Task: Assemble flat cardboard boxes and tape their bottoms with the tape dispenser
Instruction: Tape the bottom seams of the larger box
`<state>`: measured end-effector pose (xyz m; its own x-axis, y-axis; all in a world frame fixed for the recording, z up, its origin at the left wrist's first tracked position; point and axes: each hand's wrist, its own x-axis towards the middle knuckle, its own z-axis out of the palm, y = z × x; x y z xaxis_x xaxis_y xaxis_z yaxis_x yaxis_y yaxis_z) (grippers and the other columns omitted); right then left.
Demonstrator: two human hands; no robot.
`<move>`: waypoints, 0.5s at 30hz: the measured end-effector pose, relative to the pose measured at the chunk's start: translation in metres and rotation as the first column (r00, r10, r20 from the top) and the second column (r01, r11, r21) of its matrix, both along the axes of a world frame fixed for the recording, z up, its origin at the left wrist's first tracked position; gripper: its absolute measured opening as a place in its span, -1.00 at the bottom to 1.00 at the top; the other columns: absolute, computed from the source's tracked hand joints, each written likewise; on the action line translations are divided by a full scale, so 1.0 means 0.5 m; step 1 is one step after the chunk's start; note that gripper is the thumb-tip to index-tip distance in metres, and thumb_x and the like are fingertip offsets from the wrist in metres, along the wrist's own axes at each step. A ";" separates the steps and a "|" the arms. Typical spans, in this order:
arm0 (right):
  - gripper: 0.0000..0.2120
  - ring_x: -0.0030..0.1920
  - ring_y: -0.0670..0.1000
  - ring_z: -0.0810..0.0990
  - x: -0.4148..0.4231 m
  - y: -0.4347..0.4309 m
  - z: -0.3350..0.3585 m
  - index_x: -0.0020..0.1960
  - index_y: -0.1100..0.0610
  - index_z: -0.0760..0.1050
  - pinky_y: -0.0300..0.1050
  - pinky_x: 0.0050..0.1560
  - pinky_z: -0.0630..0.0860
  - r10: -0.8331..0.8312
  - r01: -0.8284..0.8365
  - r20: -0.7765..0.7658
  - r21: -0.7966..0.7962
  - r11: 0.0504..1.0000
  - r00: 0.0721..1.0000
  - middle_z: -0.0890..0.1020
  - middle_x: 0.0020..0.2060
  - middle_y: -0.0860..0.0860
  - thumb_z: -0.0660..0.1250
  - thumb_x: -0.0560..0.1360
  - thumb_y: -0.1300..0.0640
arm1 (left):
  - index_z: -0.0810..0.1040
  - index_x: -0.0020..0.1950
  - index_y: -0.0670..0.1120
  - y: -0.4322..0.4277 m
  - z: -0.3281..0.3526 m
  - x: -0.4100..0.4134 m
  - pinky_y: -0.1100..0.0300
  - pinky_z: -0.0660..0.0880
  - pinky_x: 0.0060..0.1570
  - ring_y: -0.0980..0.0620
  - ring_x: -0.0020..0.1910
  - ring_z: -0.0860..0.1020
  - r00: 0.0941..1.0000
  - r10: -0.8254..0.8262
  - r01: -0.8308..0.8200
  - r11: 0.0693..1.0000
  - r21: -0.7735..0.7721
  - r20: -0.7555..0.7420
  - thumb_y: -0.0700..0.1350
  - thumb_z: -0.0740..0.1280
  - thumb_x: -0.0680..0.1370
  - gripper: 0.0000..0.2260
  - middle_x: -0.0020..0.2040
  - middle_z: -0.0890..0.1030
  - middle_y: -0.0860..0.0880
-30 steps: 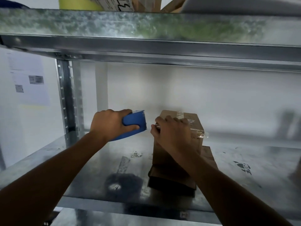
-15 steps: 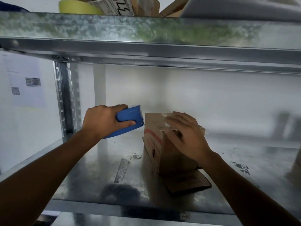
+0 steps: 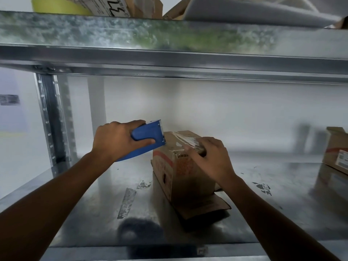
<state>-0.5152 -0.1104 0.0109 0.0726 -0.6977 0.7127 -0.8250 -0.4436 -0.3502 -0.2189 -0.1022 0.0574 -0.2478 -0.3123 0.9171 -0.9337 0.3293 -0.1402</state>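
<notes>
Newly turned box [image 3: 180, 172] meets right-pointing tape dispenser [image 3: 148, 140], left hand [image 3: 114, 140] grip clamped on it.

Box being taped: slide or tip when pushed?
The box looks small, probably light, so may slide on the smooth metal shelf. Standing on splayed flaps, it could tip; the right hand on top likely steadies it.

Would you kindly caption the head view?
Left hand holds tape dispenser at box edge; right hand rests on the taped top.
</notes>
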 end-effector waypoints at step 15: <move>-0.44 0.38 -0.30 0.41 -0.077 -0.042 -0.065 0.57 -0.11 0.23 -0.40 0.26 0.41 0.399 -0.578 0.639 0.088 0.811 0.658 0.42 0.42 -0.21 0.20 0.61 -0.19 | 0.71 0.14 0.05 -0.004 0.009 0.016 0.18 0.47 -0.35 -0.08 -0.46 0.61 0.999 -0.029 0.026 0.997 -0.074 -0.037 0.56 0.11 0.42 -0.28 -0.37 0.67 0.02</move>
<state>-0.5537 -0.1313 -0.0217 0.1068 -0.8413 0.5299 -0.1168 -0.5398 -0.8336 -0.2107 -0.1043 0.0620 -0.2199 -0.2368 0.9463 -0.9297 0.3448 -0.1297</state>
